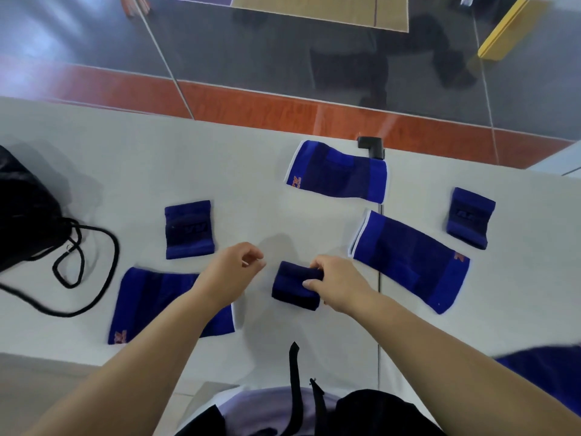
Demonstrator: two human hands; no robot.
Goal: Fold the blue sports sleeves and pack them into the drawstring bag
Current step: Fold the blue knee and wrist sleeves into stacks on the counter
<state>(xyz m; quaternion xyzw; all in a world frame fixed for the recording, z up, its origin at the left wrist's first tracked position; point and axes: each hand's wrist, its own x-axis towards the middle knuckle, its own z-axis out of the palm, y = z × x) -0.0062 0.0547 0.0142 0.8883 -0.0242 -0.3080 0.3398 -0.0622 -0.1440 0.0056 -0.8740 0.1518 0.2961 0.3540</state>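
Several blue sports sleeves lie on the white table [132,171]. My right hand [338,286] pinches the right edge of a small dark blue folded sleeve [294,286] near the table's front. My left hand [231,272] hovers just left of that sleeve, fingers loosely curled and holding nothing. Long sleeves lie at the back [338,171], at the right [412,259] and under my left forearm [151,303]. Short sleeves rest at the left [188,229] and far right [470,217]. The black drawstring bag [25,212] sits at the left edge, its cord [94,269] trailing over the table.
A small black clamp [372,146] sits on the table's far edge. A seam [379,278] runs between two tabletops on the right. More blue fabric [547,376] shows at the lower right. Beyond the table lies a grey and orange floor [283,108].
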